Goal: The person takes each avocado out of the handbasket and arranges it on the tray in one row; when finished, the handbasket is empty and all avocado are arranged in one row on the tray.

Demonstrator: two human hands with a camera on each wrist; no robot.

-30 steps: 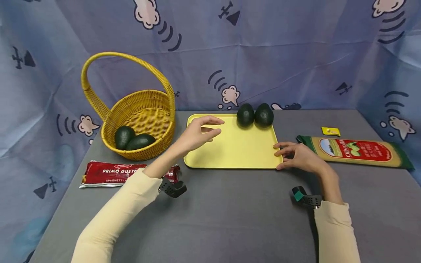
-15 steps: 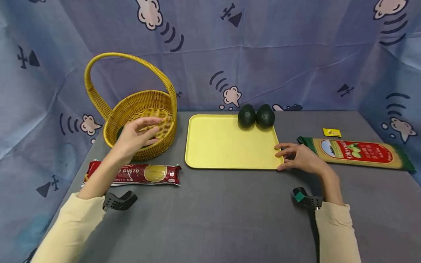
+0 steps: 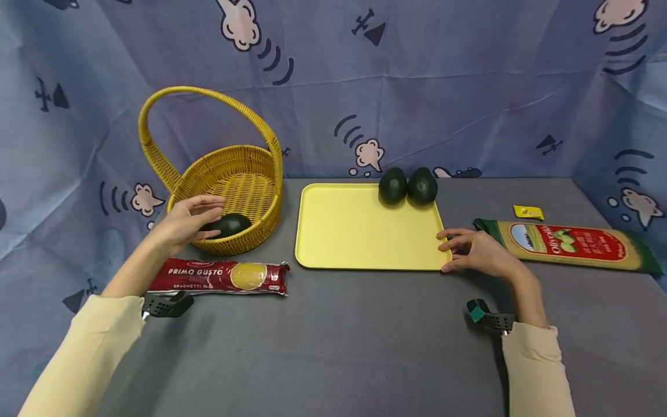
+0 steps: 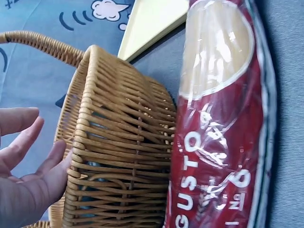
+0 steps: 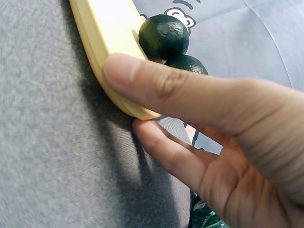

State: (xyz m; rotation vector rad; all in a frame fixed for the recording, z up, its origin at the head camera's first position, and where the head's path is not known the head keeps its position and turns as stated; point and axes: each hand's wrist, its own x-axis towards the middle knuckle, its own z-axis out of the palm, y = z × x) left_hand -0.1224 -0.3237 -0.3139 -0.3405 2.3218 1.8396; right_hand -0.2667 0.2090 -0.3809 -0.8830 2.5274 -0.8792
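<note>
My left hand (image 3: 184,223) hovers over the front left rim of a yellow wicker basket (image 3: 266,223), fingers apart and holding nothing. One dark green avocado (image 3: 233,224) shows inside the basket, just beyond the fingertips; the hand covers the space to its left. In the left wrist view the fingers are beside the woven wall (image 4: 123,142). At the front right corner of a yellow tray (image 3: 365,231), my right hand (image 3: 476,252) grips the edge. The right wrist view has its thumb (image 5: 126,73) against the tray's rim (image 5: 102,78) and a finger on the corner's other side.
Two avocados (image 3: 392,186) (image 3: 422,186) sit side by side at the tray's back right corner. A red spaghetti pack (image 3: 224,277) lies before the basket. Right of the tray lie a long pasta pack (image 3: 570,245) and a small yellow packet (image 3: 528,212). A patterned cloth hangs behind.
My left hand has moved left from above the tray to the basket's front left rim, now hiding one of the two avocados seen there earlier. The right hand stays at the tray corner.
</note>
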